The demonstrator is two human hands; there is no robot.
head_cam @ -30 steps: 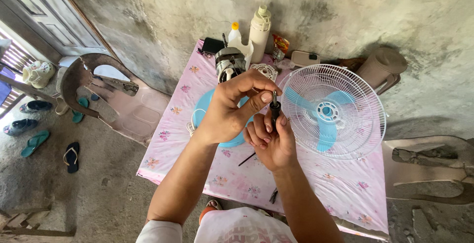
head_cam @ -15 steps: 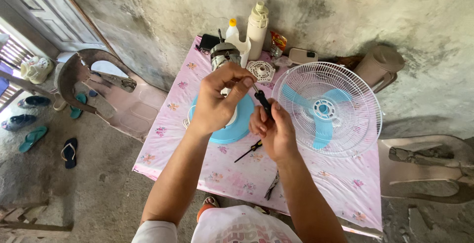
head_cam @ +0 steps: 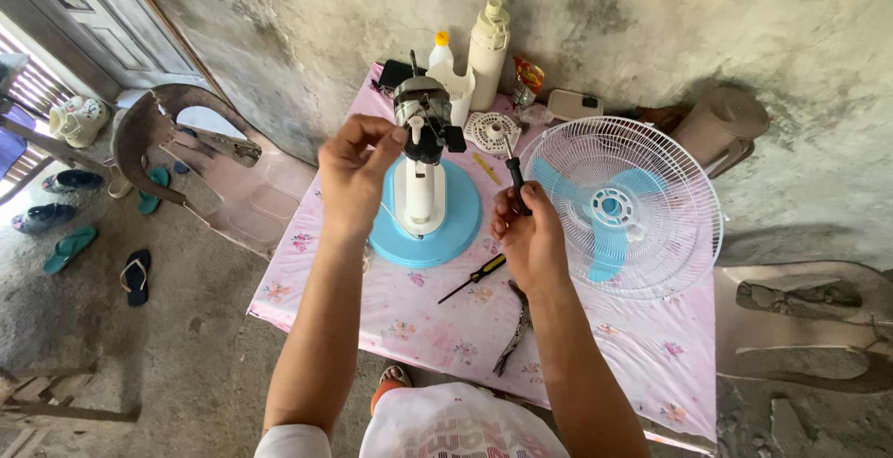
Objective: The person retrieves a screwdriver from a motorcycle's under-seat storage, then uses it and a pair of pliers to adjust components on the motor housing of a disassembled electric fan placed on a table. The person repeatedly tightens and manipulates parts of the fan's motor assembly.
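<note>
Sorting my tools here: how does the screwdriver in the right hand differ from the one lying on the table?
The held screwdriver has a black handle and points up, gripped in the right hand; the loose screwdriver has a yellow-and-black handle and lies flat on the flowered tablecloth, untouched. The loose one's thin dark shaft shows fully; the held one's is mostly hidden. Both lie close to the blue fan base.

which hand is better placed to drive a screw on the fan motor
Right. The right hand already grips the screwdriver, its tip pointing up toward the motor. The left hand has its fingertips at the motor's side, better placed to steady it.
</note>
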